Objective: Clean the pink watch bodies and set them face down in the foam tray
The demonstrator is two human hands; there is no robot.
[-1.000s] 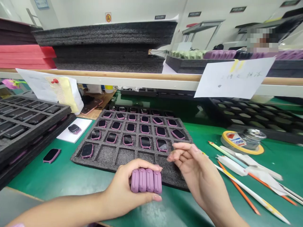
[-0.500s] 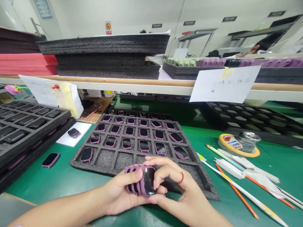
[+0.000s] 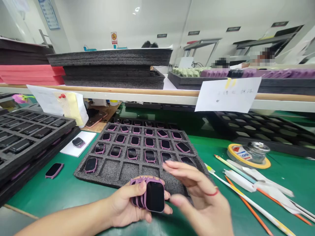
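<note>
My left hand (image 3: pixel 134 200) grips a small stack of purple-framed smartwatch cases (image 3: pixel 155 195) with dark screens, its thumb on top. The front case faces me. To the right, my right hand (image 3: pixel 199 193) hovers apart from the stack, slightly blurred, its fingers and thumb spread with nothing between them. Behind both hands lies a dark grey foam tray (image 3: pixel 108 169) with square pockets, most holding similar purple watch cases (image 3: pixel 132 153). Several front-row pockets show bare foam, and my right hand hides part of that row.
A single watch case (image 3: pixel 54 170) lies on the green mat at left, near another on a white pad (image 3: pixel 91 139). Stacked foam trays (image 3: pixel 31 137) border the left. Tape with a glass jar (image 3: pixel 248 155) and thin sticks (image 3: pixel 246 196) lie at right. A shelf (image 3: pixel 137 93) crosses behind.
My right hand has let go of the front watch case and moved right, opening its fingers. The stack stays in my left hand, with its front screen now fully visible. The view has tilted up slightly.
</note>
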